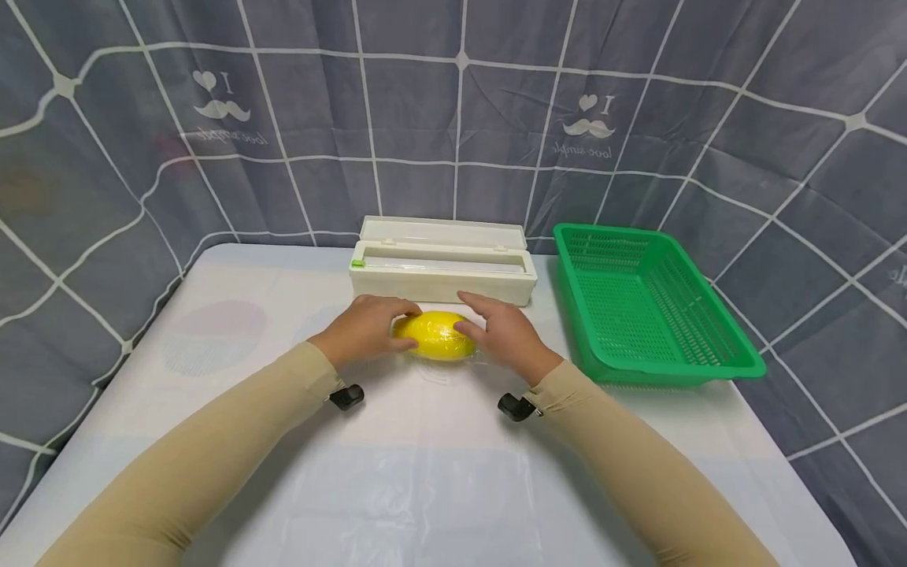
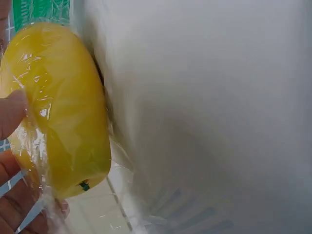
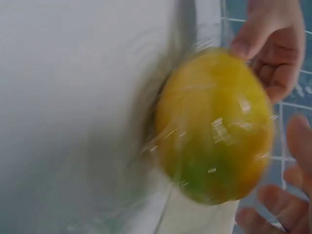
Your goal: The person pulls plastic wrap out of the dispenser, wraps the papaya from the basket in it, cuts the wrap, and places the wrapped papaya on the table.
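I see the fruit (image 1: 435,337) between left hand (image 1: 367,327), gripping it, and relaxed right hand (image 1: 512,335); box (image 1: 442,285) behind it, basket (image 1: 641,315) rightward.

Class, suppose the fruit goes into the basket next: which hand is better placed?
Probably the right hand: its fingers are spread beside the fruit, on the side nearer the basket. The left hand holds the opposite end, farther away.

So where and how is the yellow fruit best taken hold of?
I'd cup the yellow fruit at both rounded ends, left hand from the left, right hand from the right: its long oval lies crosswise between them. Its glossy clear film may slip, so a broad hold looks safer.
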Available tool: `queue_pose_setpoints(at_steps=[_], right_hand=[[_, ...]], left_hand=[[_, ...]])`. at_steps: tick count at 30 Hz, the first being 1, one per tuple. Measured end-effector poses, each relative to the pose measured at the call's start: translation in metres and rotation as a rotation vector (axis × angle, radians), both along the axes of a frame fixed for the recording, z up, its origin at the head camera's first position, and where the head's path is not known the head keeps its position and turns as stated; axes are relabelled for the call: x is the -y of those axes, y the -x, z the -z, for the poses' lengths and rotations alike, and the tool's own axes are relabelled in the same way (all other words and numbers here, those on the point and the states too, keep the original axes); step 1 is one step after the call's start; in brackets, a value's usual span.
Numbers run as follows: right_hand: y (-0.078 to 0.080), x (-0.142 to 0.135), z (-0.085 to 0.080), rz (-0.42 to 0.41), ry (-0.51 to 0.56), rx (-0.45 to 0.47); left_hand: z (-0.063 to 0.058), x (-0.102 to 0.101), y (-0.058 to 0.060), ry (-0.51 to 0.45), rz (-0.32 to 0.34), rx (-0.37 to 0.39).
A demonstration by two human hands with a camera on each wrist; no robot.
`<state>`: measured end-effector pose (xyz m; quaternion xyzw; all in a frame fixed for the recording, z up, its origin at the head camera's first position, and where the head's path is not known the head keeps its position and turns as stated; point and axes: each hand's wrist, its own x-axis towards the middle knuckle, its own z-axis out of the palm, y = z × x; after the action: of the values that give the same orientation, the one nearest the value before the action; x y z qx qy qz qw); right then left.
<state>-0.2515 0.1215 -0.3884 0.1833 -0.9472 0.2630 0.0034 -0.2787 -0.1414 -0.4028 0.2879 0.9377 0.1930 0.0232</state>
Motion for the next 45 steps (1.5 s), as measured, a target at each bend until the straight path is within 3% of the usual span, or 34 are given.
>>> queue_pose_setpoints(at_steps=[4,12,25,32,45], right_hand=[[0.005,-0.001,0.009,-0.085,-0.098,0.149],[0.008,-0.011,0.017,-0.113,-0.022,0.263],[0.012,-0.016,0.023,-0.121,0.014,0.256],[0.009,-0.016,0.026,-0.144,0.037,0.258],[0.006,-0.014,0.034,-0.149,0.029,0.246]], left_hand=[[-0.001,-0.001,0.001,0.012,0.021,0.026],[-0.006,-0.003,0.001,0.092,0.064,0.001],[-0.003,-0.004,-0.001,-0.011,0.046,0.079],[0.008,-0.001,-0.003,-0.050,0.049,0.046],[0.011,0.000,-0.009,-0.037,0.030,0.023]])
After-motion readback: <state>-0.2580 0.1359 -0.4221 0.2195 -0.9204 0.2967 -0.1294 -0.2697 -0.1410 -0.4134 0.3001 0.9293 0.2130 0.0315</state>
